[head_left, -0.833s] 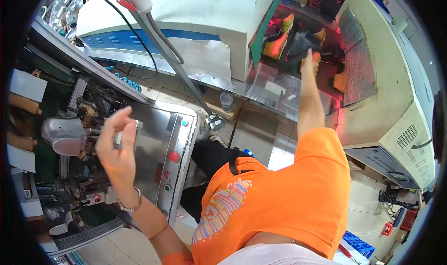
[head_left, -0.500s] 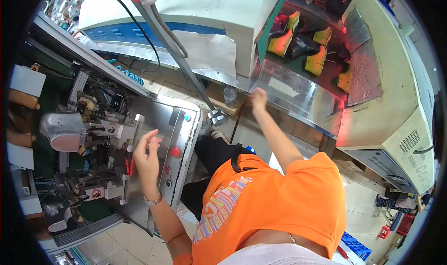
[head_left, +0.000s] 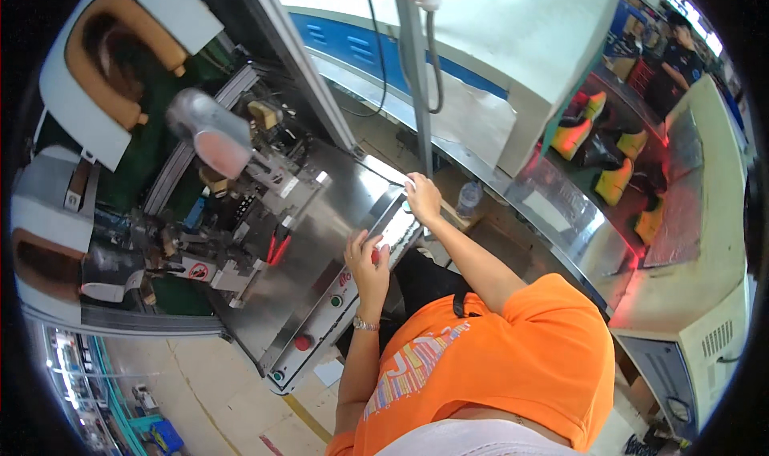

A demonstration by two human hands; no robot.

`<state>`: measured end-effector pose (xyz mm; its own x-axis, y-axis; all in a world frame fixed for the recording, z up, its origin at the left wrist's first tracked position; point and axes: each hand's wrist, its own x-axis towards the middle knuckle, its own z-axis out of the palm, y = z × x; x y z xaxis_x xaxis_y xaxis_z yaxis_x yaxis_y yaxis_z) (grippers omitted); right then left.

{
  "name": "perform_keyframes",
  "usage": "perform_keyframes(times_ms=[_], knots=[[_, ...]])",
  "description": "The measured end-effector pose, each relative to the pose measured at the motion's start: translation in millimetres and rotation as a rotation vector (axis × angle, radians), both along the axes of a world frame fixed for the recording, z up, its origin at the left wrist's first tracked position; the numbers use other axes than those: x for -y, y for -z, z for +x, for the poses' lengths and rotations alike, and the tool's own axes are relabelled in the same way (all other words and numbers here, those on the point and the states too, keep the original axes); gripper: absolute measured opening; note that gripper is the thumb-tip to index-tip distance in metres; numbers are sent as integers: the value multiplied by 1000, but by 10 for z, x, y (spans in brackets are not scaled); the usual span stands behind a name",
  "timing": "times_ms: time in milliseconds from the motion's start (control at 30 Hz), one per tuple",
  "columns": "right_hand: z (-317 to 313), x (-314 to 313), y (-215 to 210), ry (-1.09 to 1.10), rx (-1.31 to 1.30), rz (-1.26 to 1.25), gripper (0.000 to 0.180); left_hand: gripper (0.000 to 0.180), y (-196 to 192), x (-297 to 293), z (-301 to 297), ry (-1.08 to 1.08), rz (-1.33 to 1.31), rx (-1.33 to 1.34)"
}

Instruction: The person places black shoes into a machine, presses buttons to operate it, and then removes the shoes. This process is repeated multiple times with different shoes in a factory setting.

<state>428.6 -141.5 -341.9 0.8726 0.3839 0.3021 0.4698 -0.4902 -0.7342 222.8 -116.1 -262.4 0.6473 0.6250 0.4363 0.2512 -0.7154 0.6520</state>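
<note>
My left hand (head_left: 368, 265) is over the near edge panel of the steel machine table (head_left: 308, 215), fingers apart and holding nothing. It is at a red push button (head_left: 376, 256), which shows between thumb and fingers; whether they touch is unclear. My right hand (head_left: 424, 199) reaches the far corner of that panel, beside a green button (head_left: 407, 207). Its fingers look loosely bent and apart, with nothing visible in them. Beyond the table, the machine carries a shiny metal shoe form (head_left: 215, 135) above clamps, and red-handled pliers (head_left: 278, 248) lie at its front.
On the right, a conveyor oven (head_left: 681, 215) glows red over several yellow and black shoe pieces (head_left: 615, 182). A grey post (head_left: 415, 79) stands behind the table. Curved brown pads (head_left: 88, 51) in white housings are at the left. Another person (head_left: 679, 63) is far right.
My view has turned left toward the machine. My right hand has come from near the oven's conveyor to the panel's far corner. My left hand is now at the red button.
</note>
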Motion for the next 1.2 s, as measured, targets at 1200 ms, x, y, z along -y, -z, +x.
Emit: perform_keyframes(times_ms=[1200], knots=[[73,-27,64,-24,22,138,15,22,-1032,119,-466,615,-1278,1217]])
